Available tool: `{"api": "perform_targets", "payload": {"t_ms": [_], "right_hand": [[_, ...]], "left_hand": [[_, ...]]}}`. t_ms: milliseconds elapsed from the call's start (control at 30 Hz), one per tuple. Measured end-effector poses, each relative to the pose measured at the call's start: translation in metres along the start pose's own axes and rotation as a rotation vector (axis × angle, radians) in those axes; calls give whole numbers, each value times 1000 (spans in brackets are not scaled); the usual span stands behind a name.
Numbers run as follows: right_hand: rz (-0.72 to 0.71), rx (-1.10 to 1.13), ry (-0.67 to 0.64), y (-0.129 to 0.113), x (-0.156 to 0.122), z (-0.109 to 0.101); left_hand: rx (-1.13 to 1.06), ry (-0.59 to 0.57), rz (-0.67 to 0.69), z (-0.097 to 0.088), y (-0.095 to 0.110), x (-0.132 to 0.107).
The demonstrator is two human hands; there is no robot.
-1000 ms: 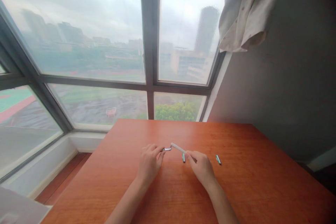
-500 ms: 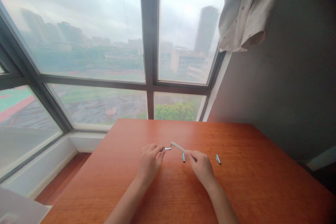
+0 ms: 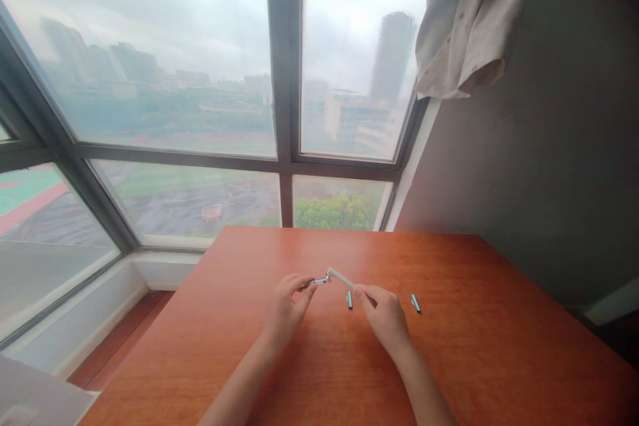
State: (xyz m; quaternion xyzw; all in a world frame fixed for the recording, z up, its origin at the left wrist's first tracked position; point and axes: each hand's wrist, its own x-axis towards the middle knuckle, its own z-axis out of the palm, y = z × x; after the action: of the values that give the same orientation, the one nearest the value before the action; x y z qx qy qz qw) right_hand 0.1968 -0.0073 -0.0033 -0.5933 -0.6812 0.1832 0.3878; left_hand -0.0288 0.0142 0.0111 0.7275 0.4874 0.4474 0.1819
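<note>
Head view. My left grip (image 3: 287, 307), closed in a pinch between thumb and fingertips, holds a slim metal piece (image 3: 321, 280), its bent free end pointing to the right. My right grip (image 3: 383, 314), likewise closed, pinches a pale rod (image 3: 342, 278) by its lower part; the rod slants up and leftward until its tip seems to meet the bent end. Whether the two ends are joined or merely touching, I cannot tell. Both are held above the desk (image 3: 319, 379). On its surface lie two small teal-and-dark pieces: the nearer piece (image 3: 349, 300) just beside my right fingertips, the farther piece (image 3: 416, 303) apart, to the right. For good control, I judge that both pinches should be firm but light, wrists steady, the metal piece held still while the rod does any fine moving, and knuckles clear of the nearer piece.
</note>
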Motion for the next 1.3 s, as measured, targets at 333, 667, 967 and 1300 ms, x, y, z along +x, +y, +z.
{"api": "perform_targets", "payload": {"t_ms": [333, 667, 967, 1300], "right_hand": [[-35, 139, 0, -9, -1, -2], [-13, 192, 37, -9, -1, -1], [-18, 163, 38, -6, 1, 0], [-20, 166, 26, -9, -1, -2]], "left_hand": [[-204, -24, -136, 0, 6, 0], [-319, -62, -236, -1, 10, 1], [-316, -59, -217, 1, 7, 0], [-312, -46, -239, 2, 3, 0]]}}
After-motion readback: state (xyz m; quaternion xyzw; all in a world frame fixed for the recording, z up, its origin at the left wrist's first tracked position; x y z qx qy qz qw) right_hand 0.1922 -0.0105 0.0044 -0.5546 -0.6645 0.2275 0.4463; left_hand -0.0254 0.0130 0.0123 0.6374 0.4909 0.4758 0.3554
